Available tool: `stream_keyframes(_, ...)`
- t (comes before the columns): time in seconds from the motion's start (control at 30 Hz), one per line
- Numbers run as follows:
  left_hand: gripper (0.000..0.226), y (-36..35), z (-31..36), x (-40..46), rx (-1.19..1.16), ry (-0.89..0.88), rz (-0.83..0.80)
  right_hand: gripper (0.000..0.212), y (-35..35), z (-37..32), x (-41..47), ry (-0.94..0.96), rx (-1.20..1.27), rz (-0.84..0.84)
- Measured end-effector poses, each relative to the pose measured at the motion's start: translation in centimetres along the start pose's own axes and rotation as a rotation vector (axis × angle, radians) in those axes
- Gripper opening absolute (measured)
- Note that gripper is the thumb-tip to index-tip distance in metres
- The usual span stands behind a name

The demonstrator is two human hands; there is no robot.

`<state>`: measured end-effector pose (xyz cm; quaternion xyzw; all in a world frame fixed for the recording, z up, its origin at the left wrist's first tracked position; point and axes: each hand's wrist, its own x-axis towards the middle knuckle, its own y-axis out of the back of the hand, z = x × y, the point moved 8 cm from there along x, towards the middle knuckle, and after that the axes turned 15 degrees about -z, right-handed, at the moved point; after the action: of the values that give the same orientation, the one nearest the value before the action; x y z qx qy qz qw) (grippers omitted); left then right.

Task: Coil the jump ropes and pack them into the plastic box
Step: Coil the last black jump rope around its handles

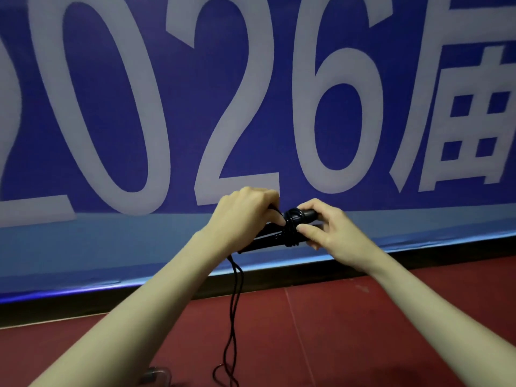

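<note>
Head view: blue banner [173, 113] fills the background, printed in large pale characters reading "2026" followed by a partly cropped Chinese character; a lighter blue band runs along its lower edge, above a dark baseboard [279, 277]; dark red floor [349, 331] lies below. Left hand [245, 216] and right hand [326, 227], fingers curled, grip the black handles [268, 238] of a jump rope held in mid-air before the banner; cord [291, 227] is wound round the handles, and loose strands [233, 317] hang toward the floor.
</note>
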<state>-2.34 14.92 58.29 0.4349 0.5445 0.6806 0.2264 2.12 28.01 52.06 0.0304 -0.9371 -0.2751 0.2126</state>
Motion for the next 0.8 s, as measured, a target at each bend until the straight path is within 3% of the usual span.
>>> stream_keyframes(0.23, 0.018, 0.5, -1.7, 0.6, -0.24, -0.105, -0.031, 0.011, 0.0, -2.3, 0.7, 0.022, 0.088, -0.086)
stream_keyframes(0.53, 0.019, -1.1, -2.3, 0.6, -0.61, -0.194, -0.218, 0.014, -0.5, -3.3, 0.4, 0.075, 0.266, -0.175)
stream_keyframes(0.67, 0.008, -2.7, -3.1, 0.5, -0.886, -0.175, -0.252, 0.023, -0.7, -2.9, 0.5, 0.081, 0.356, -0.162)
stream_keyframes(0.8, 0.02, -4.3, -3.8, 0.2, -1.057, -0.094, -0.308, 0.027, -1.4, -2.6, 0.6, 0.089, 0.474, -0.185)
